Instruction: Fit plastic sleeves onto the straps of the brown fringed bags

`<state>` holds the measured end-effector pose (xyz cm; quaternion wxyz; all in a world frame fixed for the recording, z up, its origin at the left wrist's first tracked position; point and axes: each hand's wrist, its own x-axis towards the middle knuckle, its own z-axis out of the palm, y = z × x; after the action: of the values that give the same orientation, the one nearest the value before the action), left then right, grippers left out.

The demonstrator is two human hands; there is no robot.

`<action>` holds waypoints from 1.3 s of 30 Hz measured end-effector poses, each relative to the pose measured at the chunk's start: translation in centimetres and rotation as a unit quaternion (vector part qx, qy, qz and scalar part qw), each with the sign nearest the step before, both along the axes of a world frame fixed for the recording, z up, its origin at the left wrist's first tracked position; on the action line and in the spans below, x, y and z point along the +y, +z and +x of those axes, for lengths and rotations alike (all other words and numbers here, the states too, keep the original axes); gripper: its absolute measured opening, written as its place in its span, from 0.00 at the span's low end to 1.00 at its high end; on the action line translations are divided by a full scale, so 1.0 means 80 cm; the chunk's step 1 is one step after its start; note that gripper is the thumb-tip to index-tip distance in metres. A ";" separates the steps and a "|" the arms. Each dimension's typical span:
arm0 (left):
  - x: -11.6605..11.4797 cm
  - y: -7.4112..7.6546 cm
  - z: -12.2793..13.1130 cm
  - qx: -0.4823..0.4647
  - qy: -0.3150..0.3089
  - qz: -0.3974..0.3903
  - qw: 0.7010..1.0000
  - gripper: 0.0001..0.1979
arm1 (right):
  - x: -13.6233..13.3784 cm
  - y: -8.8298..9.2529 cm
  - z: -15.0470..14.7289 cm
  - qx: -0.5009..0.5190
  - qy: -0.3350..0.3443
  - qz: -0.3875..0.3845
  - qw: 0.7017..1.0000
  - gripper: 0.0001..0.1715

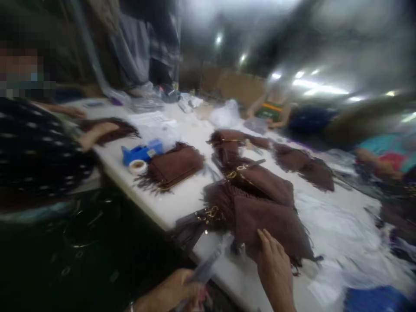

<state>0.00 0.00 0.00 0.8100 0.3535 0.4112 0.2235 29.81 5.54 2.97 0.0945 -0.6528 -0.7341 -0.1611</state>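
Note:
My right hand lies with fingers stretched flat on the near corner of a brown fringed bag, which rests on the white table near its front edge. My left hand is low at the table's edge, fingers closed round a clear plastic wrapper that runs up toward the bag. More brown fringed bags with gold clasps lie stacked just behind. The picture is smeared by motion.
Another brown bag lies at the left by a blue tape dispenser and a tape roll. A person in a dark dotted top works at the left; others sit at the far right. White plastic sheets cover the table's right side.

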 end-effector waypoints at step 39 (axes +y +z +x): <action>-0.012 -0.001 -0.052 0.343 0.047 0.310 0.886 0.16 | 0.000 0.010 0.005 0.038 0.004 -0.016 0.999 0.28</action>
<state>-4.12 -0.99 -0.08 0.4565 0.6210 0.5892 0.2426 30.18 5.53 3.74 0.1128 -0.6571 -0.7349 -0.1243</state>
